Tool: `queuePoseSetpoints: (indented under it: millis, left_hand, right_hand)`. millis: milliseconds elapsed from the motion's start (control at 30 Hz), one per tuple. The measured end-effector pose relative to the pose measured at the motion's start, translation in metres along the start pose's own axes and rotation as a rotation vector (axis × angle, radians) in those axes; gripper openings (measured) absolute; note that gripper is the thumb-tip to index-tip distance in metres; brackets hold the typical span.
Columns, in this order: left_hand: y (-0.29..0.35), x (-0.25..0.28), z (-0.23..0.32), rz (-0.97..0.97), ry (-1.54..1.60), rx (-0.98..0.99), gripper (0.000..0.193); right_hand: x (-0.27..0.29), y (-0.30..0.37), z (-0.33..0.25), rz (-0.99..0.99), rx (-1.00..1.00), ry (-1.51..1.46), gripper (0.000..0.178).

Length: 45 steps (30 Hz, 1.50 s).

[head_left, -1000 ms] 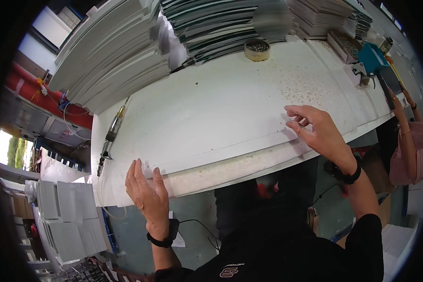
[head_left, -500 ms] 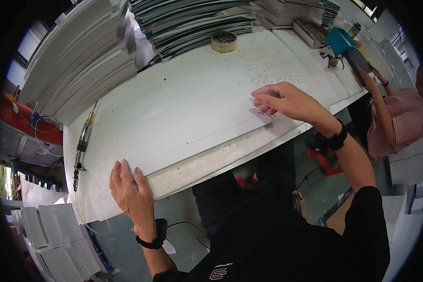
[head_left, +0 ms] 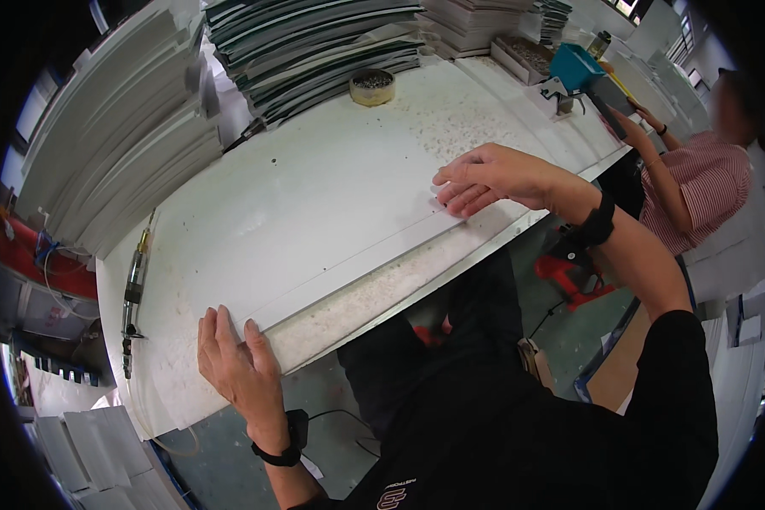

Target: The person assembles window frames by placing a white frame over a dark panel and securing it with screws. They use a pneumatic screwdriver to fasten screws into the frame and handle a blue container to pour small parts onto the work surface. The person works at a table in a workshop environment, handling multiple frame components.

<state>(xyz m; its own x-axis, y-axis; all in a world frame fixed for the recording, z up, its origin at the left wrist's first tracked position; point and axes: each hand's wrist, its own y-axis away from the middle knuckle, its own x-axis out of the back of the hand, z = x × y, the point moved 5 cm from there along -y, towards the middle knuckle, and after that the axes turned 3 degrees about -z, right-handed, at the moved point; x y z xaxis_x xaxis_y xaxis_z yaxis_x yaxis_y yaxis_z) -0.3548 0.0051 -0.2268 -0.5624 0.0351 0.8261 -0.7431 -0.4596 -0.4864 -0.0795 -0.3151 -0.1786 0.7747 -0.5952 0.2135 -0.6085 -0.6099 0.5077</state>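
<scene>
The big white sheet (head_left: 314, 212) lies flat on the bench (head_left: 382, 285), near its front edge. My left hand (head_left: 234, 365) lies flat on its near corner, grip released. My right hand (head_left: 489, 177) presses its far end with fingers spread, grasping nothing. A round tin (head_left: 371, 86) sits farther back, by tall stacks of sheets (head_left: 119, 127).

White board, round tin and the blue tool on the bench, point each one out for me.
white board (head_left: 314, 212), head view, bare middle of its top face.
round tin (head_left: 371, 87), head view, its side wall.
blue tool (head_left: 576, 66), head view, its blue body.
</scene>
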Motion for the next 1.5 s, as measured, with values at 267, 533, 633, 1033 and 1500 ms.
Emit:
queuePoseSetpoints:
  millis: [267, 533, 633, 1033, 1500]
  left_hand:
    - [-0.001, -0.001, 0.000, -0.015, 0.021, -0.019, 0.039]
    - [0.001, 0.000, 0.003, -0.001, 0.040, -0.004, 0.037]
    - [0.001, -0.001, 0.001, -0.018, 0.066, -0.017, 0.042]
    - [0.002, 0.005, 0.003, -0.042, 0.036, -0.022, 0.058]
    - [0.045, 0.016, 0.027, -0.136, 0.195, -0.078, 0.036]
  right_hand:
    - [0.000, 0.006, 0.001, 0.004, 0.007, -0.228, 0.057]
    - [0.002, 0.010, 0.001, -0.061, 0.055, -0.380, 0.053]
    - [-0.011, 0.021, -0.019, -0.096, 0.150, -0.364, 0.052]
    - [0.009, 0.006, 0.034, 0.330, 0.236, 0.409, 0.059]
    - [0.001, 0.097, 0.119, 0.380, 0.171, -0.386, 0.051]
